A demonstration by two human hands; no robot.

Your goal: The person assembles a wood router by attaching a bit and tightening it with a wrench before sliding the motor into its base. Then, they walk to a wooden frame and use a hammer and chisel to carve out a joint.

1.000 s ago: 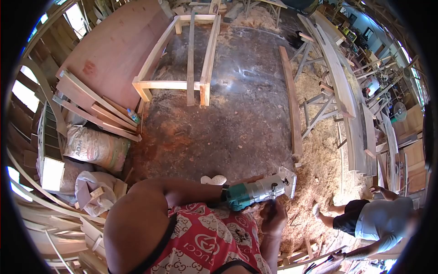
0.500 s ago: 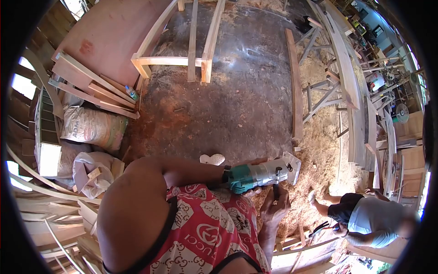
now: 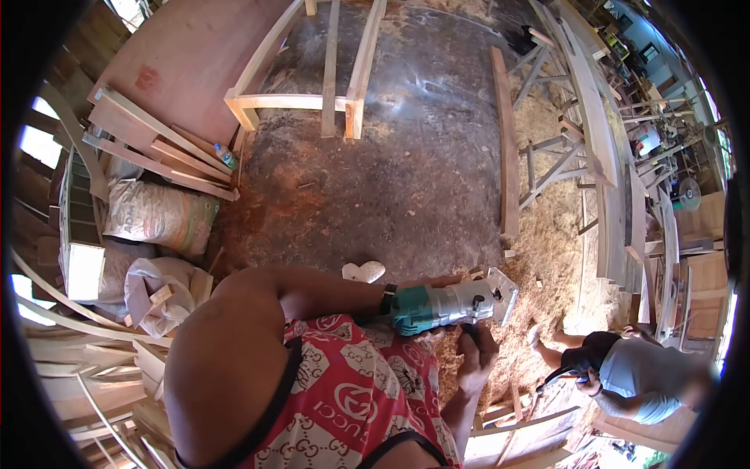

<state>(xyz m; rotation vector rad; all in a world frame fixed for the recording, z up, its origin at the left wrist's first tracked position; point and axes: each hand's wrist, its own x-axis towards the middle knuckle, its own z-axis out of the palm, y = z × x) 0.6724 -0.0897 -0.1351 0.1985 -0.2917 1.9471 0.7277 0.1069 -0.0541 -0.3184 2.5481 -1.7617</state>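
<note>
A teal and silver trim router (image 3: 449,305) lies sideways in front of my body, its flat base plate (image 3: 506,297) pointing right. My left hand (image 3: 428,334) is closed around the router from beneath; only some fingers show along its edges, and a dark band (image 3: 388,298) circles the wrist. Just below the router's silver part, my right hand (image 3: 477,358) is closed, its thumb and fingers pinched at a small dark piece (image 3: 469,329) by the clamp side. What that piece is, I cannot make out.
A wooden frame (image 3: 355,78) stands ahead on the dark floor. Long planks on trestles (image 3: 598,148) run along the right, over sawdust. Sacks (image 3: 160,219) and leaning boards (image 3: 168,144) line the left. Another person (image 3: 641,375) is at the lower right, holding a dark tool.
The router's base end has shifted slightly right and down. My right hand has risen a little and its fingers have curled in closer. The other person's hand and tool have moved slightly.
</note>
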